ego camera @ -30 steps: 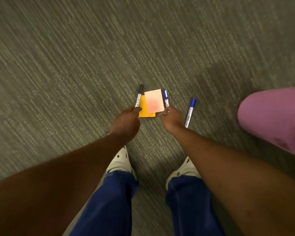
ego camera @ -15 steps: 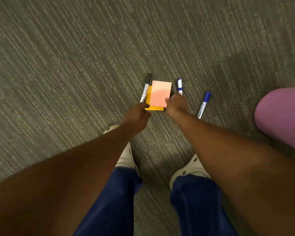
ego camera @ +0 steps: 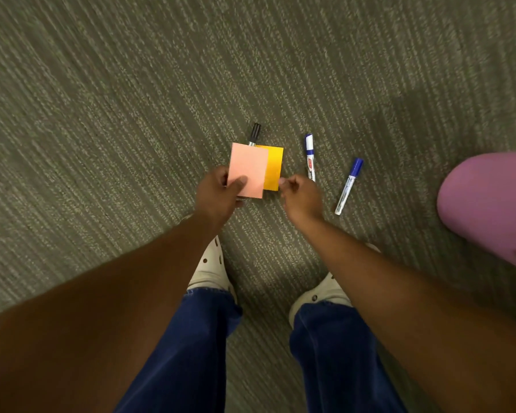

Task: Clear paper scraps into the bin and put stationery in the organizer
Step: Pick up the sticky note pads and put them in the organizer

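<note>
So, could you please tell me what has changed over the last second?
The left hand has picked up the pink paper and shifted it left, uncovering the orange paper. The right hand now reaches for the orange paper. The blue markers stayed put.

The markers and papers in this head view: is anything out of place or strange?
Yes: stationery lies on the carpet. Two blue-capped markers lie loose; the black-capped marker is half hidden under the pink paper, held by the left hand.
</note>
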### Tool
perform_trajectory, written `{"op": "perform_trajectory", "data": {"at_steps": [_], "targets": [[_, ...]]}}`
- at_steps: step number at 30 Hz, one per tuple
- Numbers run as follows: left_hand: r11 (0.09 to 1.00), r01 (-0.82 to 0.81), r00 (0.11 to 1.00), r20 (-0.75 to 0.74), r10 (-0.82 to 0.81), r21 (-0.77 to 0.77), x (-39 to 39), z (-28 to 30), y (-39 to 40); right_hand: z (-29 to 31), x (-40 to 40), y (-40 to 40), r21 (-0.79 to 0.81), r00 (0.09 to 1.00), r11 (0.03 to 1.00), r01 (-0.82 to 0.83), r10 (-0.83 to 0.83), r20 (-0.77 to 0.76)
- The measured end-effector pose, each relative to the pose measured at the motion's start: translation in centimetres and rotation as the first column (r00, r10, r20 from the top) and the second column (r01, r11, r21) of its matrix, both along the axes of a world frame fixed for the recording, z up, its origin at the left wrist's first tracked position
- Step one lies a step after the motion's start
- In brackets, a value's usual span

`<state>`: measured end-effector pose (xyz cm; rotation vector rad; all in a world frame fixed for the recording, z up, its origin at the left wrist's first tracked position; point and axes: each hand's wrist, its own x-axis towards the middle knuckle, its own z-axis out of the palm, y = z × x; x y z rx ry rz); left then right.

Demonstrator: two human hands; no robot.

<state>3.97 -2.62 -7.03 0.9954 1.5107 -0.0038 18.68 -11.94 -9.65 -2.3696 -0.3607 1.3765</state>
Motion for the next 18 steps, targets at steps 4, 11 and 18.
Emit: {"op": "perform_trajectory", "data": {"at_steps": [4, 11, 18], "targets": [[0.996, -0.057, 0.998, -0.017, 0.058, 0.062, -1.9, 0.3, -0.3, -2.6, -1.1, 3.3, -0.189, 0.984, 0.980, -0.069, 0.098, 0.148], [0.992, -0.123, 0.992, -0.004, 0.123, 0.033, -2.8, 0.3, -0.7, -4.2, -0.9, 5.2, -0.270, 0.977, 0.962, -0.043, 0.097, 0.189], [0.990, -0.139, 0.990, 0.007, 0.139, 0.017, -1.4, 1.7, -0.8, -1.9, -0.1, 2.9, -0.123, 0.970, 0.974, 0.188, -0.165, 0.180]]}}
